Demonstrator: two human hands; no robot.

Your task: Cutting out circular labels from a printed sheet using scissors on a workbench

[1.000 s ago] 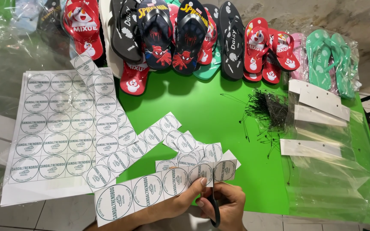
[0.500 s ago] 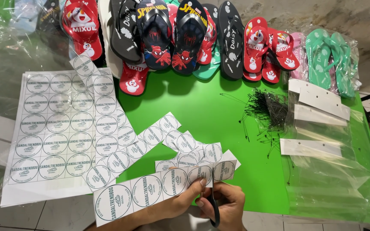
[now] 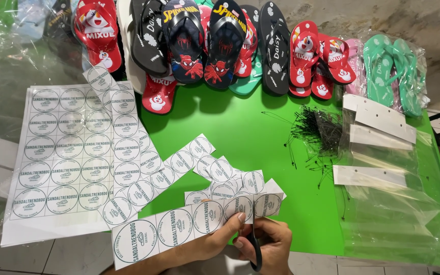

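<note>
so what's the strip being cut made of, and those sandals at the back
Strip of round labels: thin matte white paper, probably sticker stock; it bends in the left hand. Sandals: apparently foam rubber soles with glossy plastic-like straps.

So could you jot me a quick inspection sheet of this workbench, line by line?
Surface: bright green table, partly covered.
Job's things: long paper strip of round printed labels; black-handled scissors at its right end.
Clutter: full white label sheet, loose cut label pieces, heap of thin black plastic ties, clear plastic bags with white card headers.
Grippers: left hand holds the strip; right hand grips the scissors.
Cables: nothing seen.
Surroundings: row of patterned rubber flip-flops along the far edge.
</note>
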